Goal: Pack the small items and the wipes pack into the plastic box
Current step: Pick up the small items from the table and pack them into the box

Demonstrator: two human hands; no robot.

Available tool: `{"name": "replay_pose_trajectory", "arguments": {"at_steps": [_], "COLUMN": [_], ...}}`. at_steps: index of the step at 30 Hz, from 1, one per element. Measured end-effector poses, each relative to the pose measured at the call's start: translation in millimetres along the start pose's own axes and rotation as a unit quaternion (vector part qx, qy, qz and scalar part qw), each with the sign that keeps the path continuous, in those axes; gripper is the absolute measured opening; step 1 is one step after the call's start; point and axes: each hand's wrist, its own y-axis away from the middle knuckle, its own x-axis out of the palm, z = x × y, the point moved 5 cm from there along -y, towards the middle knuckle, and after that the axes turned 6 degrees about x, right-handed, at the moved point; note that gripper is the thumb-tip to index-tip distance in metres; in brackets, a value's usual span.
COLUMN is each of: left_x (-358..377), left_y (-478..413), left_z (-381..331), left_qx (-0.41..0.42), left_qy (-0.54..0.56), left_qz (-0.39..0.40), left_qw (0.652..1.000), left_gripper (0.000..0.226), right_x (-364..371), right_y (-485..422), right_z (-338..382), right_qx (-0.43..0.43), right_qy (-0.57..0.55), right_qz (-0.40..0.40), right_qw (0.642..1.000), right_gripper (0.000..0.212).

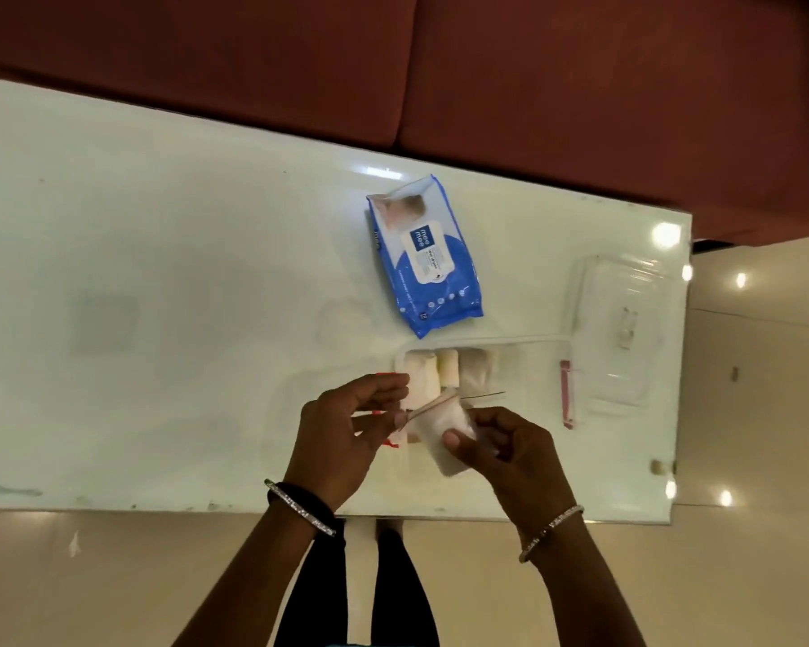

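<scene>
**Head view: both hands on a small white packet above the open box**

Head view, looking straight down on a pale glossy table (160, 273), and here we are with both hands busy at the near edge. The right hand (510, 455) has its thumb and fingers pinched around a small white packet (444, 436), soft-looking, wrapped in clear film. The left hand (346, 431) meets it from the nine o'clock side, thumb and fingers closed on the packet's upper corner, where a thin stick-like strip shows; what that strip is, I cannot tell. Each wrist wears a sparkly bangle.

Just beyond the hands, at twelve o'clock from them, sits the clear plastic box (524, 366), open, with pink clips on its right side. Inside its left end, a row of white rolls (433, 371) stands side by side. The held packet hovers over the box's near-left part.

Further up the table, at twelve o'clock from the box and lying flat, apart from it, is the wipes pack (428, 254): blue and white, with a white flap label reading "mee mee" on a blue square. The smaller print below is too blurred to read.

Off at two o'clock from the hands, by the table's right edge, rests the clear lid (627, 329), touching or nearly touching the box's far-right corner.
</scene>
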Motion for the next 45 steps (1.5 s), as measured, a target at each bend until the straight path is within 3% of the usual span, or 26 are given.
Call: {"name": "replay_pose_trajectory", "arguments": {"at_steps": [2,5,9,14,19,22,24,29,32,34,37,39,45], "left_x": [10.2,24.9,42.8,52.3,51.1,48.3,47.7,45.9,45.5,45.0,44.7,44.9,45.3], "left_y": [-4.4,-8.5,-12.0,-11.7,-10.0,-8.5,-8.0,-8.1,-9.4,-10.1,-10.6,-10.9,-10.9], "left_z": [-1.5,1.7,12.2,22.2,23.7,25.3,26.9,27.0,26.1,26.6,26.8,26.6,27.7], "left_qx": [0.02,0.03,0.027,0.025,0.047,0.05,0.048,0.048,0.057,0.058,0.058,0.059,0.066], "left_qy": [-0.043,-0.123,-0.264,-0.29,-0.259,-0.232,-0.234,-0.23,-0.229,-0.228,-0.226,-0.227,-0.232], "left_qz": [-0.029,-0.066,-0.092,-0.094,-0.116,-0.122,-0.121,-0.124,-0.118,-0.115,-0.115,-0.116,-0.114], "left_qw": [0.998,0.99,0.96,0.952,0.958,0.964,0.964,0.964,0.965,0.965,0.966,0.965,0.964], "left_gripper": [0.033,0.035,0.047,0.057,0.058,0.057,0.058,0.059,0.058,0.058,0.059,0.058,0.058], "right_x": [-28.5,-62.8,-65.4,-49.8,-42.8,-40.6,-39.7,-42.4,-41.8,-34.3,-11.1,3.0,9.4], "right_y": [-11.9,-33.0,-59.6,-84.4,-105.3,-110.5,-112.0,-106.3,-92.9,-83.3,-72.2,-72.0,-87.2], "right_z": [-15.7,-27.1,-28.8,-29.8,-32.8,-31.8,-30.2,-24.1,-17.7,-12.6,-12.2,-18.9,-31.2], "right_qx": [0.04,0.051,0.046,0.046,0.062,0.067,0.048,0.018,-0.016,-0.082,-0.154,-0.149,-0.115], "right_qy": [-0.039,0.038,0.111,0.146,0.199,0.338,0.416,0.469,0.426,0.378,0.314,0.307,0.386], "right_qz": [-0.083,-0.256,-0.328,-0.338,-0.309,-0.273,-0.262,-0.264,-0.29,-0.281,-0.201,-0.155,-0.164], "right_qw": [0.995,0.965,0.937,0.929,0.928,0.898,0.869,0.843,0.857,0.878,0.915,0.927,0.9], "right_gripper": [0.039,0.033,0.034,0.023,0.03,0.033,0.024,0.018,0.024,0.022,0.035,0.045,0.052]}}
